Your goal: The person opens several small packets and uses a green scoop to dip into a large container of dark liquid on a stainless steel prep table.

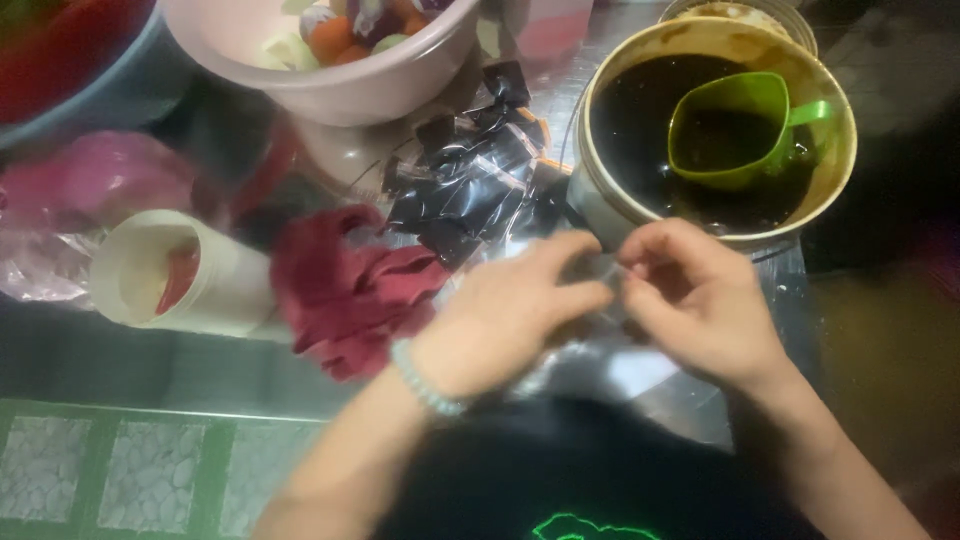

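Dark cloth of the person's own top fills the bottom edge, and just above it both hands meet over the shiny metal tabletop [690,405]. The left hand [505,315], with a pale bead bracelet [425,380] at the wrist, and the right hand [700,300] are drawn together, fingertips pinched on a small clear plastic bag [598,270] that is thin, crinkled and blurred; what it contains I cannot tell. The bag lies directly between the two hands, so neither is nearer, and its long axis seems to run across from one set of fingertips to the other.

Just beyond the hands, close to the right one, stands a round tan plastic bucket [835,170] of dark liquid with a green plastic scoop cup [735,125] floating in it. Beyond the left hand lies a heap of small glossy packets of dark liquid [470,185]. Further left are a crumpled dark-red cloth [345,285], soft and folded, and a cream plastic cup lying on its side [175,275]. A pink plastic bowl [370,85] of cut fruit sits at the top.
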